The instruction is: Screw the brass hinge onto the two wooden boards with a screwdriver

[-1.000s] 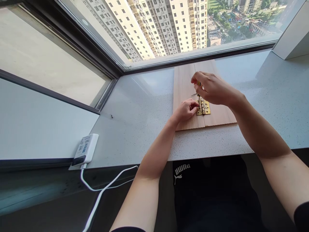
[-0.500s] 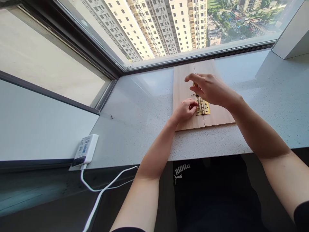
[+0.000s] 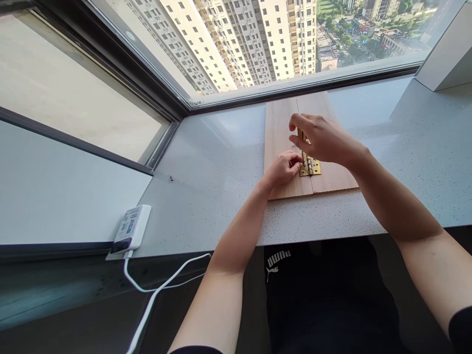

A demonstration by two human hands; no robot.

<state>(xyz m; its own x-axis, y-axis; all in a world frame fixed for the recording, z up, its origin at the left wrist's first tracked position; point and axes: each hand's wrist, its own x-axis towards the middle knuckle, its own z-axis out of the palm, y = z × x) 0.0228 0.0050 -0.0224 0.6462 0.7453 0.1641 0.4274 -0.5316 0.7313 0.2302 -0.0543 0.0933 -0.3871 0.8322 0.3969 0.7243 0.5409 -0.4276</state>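
Observation:
A brass hinge [image 3: 314, 167] lies across the seam between two pale wooden boards, the left one [image 3: 279, 128] and the right one [image 3: 334, 178]. My right hand [image 3: 326, 140] is closed around the handle of a screwdriver [image 3: 300, 133], partly yellow, above the hinge's left leaf. The shaft points down to that leaf; its tip is hard to make out. Resting on the left board, my left hand [image 3: 283, 167] has its fingertips pinched together at the hinge's left edge. Whatever is between them is hidden. Small screws [image 3: 294, 145] seem to lie just past the hinge, partly covered by my right fingers.
The boards lie on a speckled white sill [image 3: 221, 196] below a dark-framed window [image 3: 228, 101]. A white power adapter [image 3: 138, 227] with a white cable [image 3: 151, 300] sits at the left front corner. A tiny dark bit [image 3: 171, 178] lies on the sill. A white box-like block [image 3: 448, 54] stands far right.
My right hand has turned slightly and its fingers have shifted a little to the right on the screwdriver handle. My left hand stays at the hinge's edge.

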